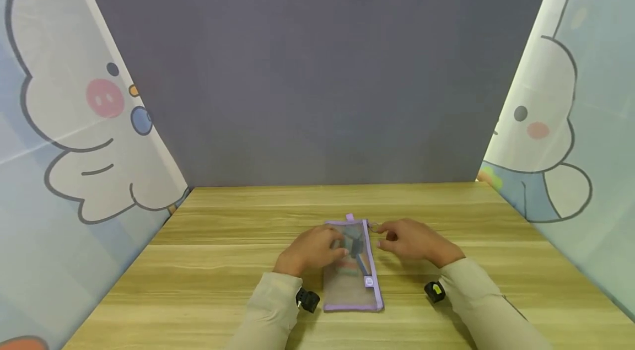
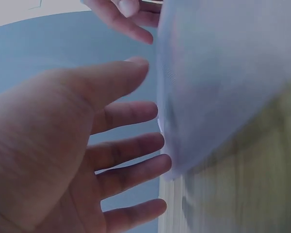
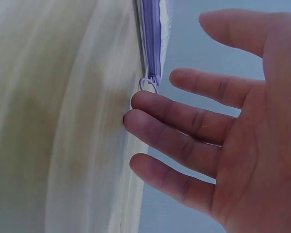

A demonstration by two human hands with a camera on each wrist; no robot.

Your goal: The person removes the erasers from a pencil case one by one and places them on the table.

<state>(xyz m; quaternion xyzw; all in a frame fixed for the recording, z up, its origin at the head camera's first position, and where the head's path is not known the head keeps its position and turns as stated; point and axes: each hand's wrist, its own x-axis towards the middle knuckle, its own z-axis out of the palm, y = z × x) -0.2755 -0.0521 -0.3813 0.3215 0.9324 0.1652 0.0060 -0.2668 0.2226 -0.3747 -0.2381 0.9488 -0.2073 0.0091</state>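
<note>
A see-through mesh zipper pouch (image 1: pixel 349 292) with purple trim lies on the wooden tabletop, its zipper (image 3: pixel 154 43) running down the right side. Through the mesh, several items show, among them a dark one (image 1: pixel 356 245); their kinds are unclear. My left hand (image 1: pixel 315 248) is over the pouch's upper left part, fingers spread and loosely bent; whether it touches the mesh I cannot tell. Just right of the zipper's far end is my right hand (image 1: pixel 409 240), fingers extended and slightly bent. Its fingertips are beside a small ring pull (image 3: pixel 148 85) at the zipper's end, with no grip visible.
The wooden table (image 1: pixel 223 262) extends to both sides of the pouch. A dark grey panel (image 1: pixel 317 74) stands behind it, and cartoon-printed curtains hang at left (image 1: pixel 64 118) and right (image 1: pixel 541 118). Each wrist wears a black device.
</note>
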